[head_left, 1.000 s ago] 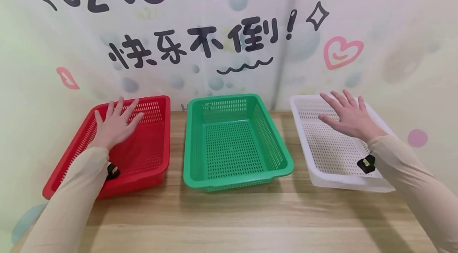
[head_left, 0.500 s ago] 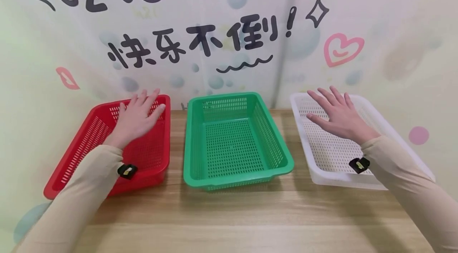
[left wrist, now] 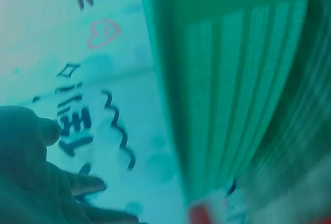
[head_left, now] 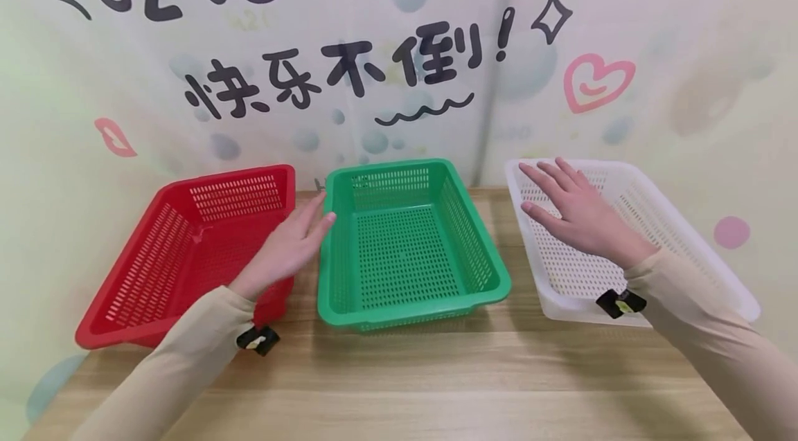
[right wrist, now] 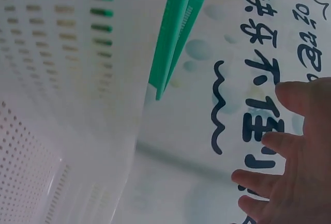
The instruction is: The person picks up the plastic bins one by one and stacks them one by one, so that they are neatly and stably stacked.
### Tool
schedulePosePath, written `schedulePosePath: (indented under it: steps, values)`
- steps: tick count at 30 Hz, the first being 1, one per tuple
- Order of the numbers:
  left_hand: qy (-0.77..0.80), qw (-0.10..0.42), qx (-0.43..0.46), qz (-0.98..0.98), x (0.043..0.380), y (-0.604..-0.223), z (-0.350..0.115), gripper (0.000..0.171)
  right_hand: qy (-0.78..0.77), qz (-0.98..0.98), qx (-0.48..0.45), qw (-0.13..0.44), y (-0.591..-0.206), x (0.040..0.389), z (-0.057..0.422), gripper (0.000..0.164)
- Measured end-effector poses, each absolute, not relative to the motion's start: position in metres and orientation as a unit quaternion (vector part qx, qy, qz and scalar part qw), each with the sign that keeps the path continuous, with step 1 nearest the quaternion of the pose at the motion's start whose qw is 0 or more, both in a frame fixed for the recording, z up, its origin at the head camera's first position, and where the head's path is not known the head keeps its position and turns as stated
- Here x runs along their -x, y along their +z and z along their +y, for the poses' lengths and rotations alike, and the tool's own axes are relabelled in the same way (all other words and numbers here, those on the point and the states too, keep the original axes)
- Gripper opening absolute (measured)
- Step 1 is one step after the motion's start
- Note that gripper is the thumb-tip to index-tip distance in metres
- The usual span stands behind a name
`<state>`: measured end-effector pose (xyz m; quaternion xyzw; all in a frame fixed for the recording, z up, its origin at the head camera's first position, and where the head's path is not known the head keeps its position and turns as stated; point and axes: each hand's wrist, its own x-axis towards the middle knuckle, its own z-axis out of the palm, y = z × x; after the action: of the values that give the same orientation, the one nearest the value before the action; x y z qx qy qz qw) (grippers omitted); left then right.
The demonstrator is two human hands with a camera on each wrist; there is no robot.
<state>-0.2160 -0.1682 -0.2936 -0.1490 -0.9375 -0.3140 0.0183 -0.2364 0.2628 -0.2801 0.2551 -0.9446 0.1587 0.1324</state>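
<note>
Three slotted plastic baskets stand in a row in the head view: a red basket (head_left: 177,183) at left, a green basket (head_left: 419,313) in the middle and a white basket (head_left: 592,311) at right. All three have nothing in them. My left hand (head_left: 283,250) reaches over the gap between red and green, its fingertips overlapping the green rim. Its fingers are extended and it holds nothing. Over the white basket's left part hovers my right hand (head_left: 582,212), fingers straight and spread. The left wrist view shows the green basket's slotted wall (left wrist: 243,79), blurred, beside the left hand.
The baskets rest on a light wooden table (head_left: 399,385). Right behind them hangs a pale cloth backdrop (head_left: 399,143) with black writing and pink drawings. Both wrists carry a small black device (head_left: 258,340) below a beige sleeve (head_left: 187,358).
My left hand has swung right, from over the red basket to the green basket's left rim. My right hand has drifted a little left over the white basket. The baskets stay in place.
</note>
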Motion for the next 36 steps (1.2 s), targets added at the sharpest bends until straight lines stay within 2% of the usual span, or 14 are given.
schedulePosePath:
  steps: [5,13,19,27,31,36]
  values:
    - [-0.411,-0.022,0.15,-0.899,0.211,-0.309,-0.156,0.063,0.197,-0.941,-0.262,0.087,-0.282,0.225,0.246,0.064]
    - [-0.5,-0.067,0.076,-0.86,0.211,-0.324,-0.149,0.069,0.248,-0.931,-0.267,0.011,-0.298,0.222,0.226,0.063]
    - [-0.557,-0.093,0.027,-0.825,0.211,-0.336,-0.144,0.071,0.292,-0.926,-0.235,-0.041,-0.314,0.223,0.219,0.065]
    - [-0.609,-0.079,-0.007,-0.789,0.214,-0.355,-0.147,0.066,0.318,-0.918,-0.232,-0.046,-0.327,0.229,0.21,0.062]
    - [-0.652,-0.07,0.009,-0.755,0.215,-0.36,-0.149,0.061,0.337,-0.912,-0.228,-0.054,-0.328,0.231,0.208,0.059]
    - [-0.676,-0.064,0.046,-0.733,0.214,-0.358,-0.15,0.057,0.444,-0.873,-0.185,-0.083,-0.326,0.233,0.214,0.058]
